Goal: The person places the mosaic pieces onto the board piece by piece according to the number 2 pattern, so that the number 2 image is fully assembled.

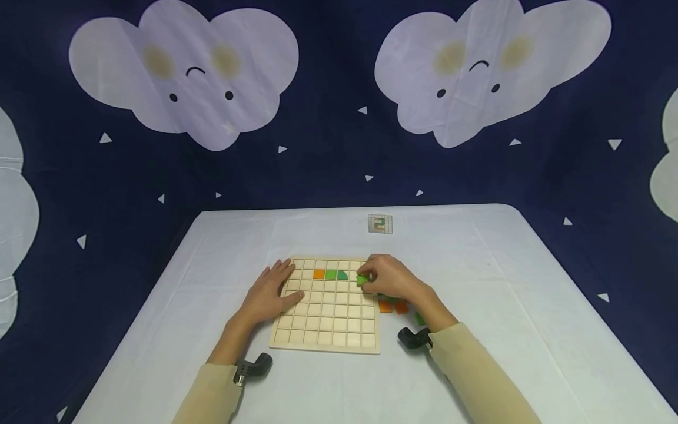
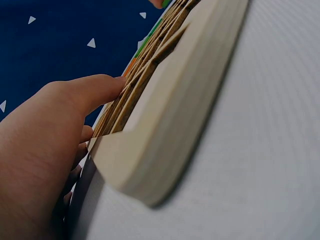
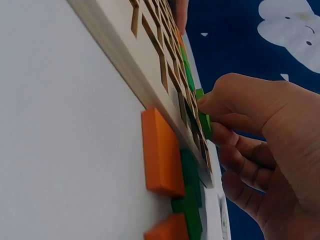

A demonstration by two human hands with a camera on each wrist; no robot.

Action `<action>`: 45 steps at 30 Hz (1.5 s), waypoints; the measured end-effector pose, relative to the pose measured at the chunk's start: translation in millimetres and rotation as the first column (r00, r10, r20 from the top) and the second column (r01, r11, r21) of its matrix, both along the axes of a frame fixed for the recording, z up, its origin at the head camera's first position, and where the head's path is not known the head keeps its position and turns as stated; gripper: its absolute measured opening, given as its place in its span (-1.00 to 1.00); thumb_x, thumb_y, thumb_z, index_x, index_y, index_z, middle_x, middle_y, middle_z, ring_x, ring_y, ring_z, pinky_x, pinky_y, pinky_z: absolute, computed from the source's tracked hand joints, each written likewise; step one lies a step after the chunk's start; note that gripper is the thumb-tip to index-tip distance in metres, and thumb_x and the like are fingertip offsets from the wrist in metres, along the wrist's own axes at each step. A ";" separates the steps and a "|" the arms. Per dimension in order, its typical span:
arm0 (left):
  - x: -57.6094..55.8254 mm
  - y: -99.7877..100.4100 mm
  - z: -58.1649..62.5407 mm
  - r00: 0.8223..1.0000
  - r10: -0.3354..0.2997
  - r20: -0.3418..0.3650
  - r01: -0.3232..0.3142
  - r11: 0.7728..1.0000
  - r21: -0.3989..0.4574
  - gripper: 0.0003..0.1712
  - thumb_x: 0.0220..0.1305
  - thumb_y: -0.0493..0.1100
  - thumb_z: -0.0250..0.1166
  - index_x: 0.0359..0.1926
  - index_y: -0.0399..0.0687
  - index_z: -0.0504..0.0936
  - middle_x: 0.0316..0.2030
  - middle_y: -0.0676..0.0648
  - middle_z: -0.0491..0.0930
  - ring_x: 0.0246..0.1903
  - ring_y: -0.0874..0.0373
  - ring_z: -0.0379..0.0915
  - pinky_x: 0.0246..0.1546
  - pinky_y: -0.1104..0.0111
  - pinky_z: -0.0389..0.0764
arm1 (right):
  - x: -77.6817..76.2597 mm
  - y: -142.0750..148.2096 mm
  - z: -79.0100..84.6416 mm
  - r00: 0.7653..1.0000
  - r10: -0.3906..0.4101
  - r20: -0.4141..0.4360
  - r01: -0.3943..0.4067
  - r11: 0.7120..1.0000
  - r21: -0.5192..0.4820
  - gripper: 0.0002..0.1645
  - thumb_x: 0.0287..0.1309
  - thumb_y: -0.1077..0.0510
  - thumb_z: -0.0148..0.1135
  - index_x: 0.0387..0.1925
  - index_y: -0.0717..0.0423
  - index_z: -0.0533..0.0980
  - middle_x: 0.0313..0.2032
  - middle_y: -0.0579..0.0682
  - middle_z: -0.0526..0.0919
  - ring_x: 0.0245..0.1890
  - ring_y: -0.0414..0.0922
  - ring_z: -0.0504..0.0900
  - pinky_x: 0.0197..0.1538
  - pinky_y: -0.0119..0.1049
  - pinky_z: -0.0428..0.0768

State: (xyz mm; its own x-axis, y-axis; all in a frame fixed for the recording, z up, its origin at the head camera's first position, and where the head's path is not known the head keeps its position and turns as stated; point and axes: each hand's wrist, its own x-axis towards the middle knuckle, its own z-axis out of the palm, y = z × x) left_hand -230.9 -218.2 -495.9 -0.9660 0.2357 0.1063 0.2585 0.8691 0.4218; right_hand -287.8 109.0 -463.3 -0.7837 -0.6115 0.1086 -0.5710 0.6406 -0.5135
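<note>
A wooden grid board (image 1: 326,324) with square cells lies on the white table. In its second row sit an orange square tile (image 1: 319,274), a green square tile (image 1: 331,274) and a darker green tile with one rounded corner (image 1: 343,275). Over the board's right side my right hand (image 1: 391,277) pinches a light green tile (image 3: 204,115) between thumb and fingers. Whether that tile touches the board I cannot tell. My left hand (image 1: 268,294) rests on the board's left edge, fingers spread, its thumb (image 2: 102,89) over the cells.
Right of the board, partly under my right hand, lie loose orange blocks (image 3: 162,152) and green blocks (image 3: 189,212). A small patterned card (image 1: 380,224) lies near the table's back edge. Behind the table (image 1: 529,330) hangs a dark blue cloth (image 1: 328,165) with clouds.
</note>
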 end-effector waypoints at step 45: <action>1.7 1.2 3.3 1.000 0.003 -0.003 -0.003 1.000 0.008 -0.01 0.17 0.36 0.18 0.45 -0.10 0.19 0.45 -0.05 0.07 0.44 0.04 -0.15 0.43 0.17 -0.16 | 6.1 -47.1 2.8 0.993 0.112 -0.049 -0.105 0.987 0.117 -0.68 -0.01 0.09 0.37 -0.13 -0.09 0.72 -0.34 -0.27 0.49 -0.45 -0.29 0.45 -0.38 -0.39 0.50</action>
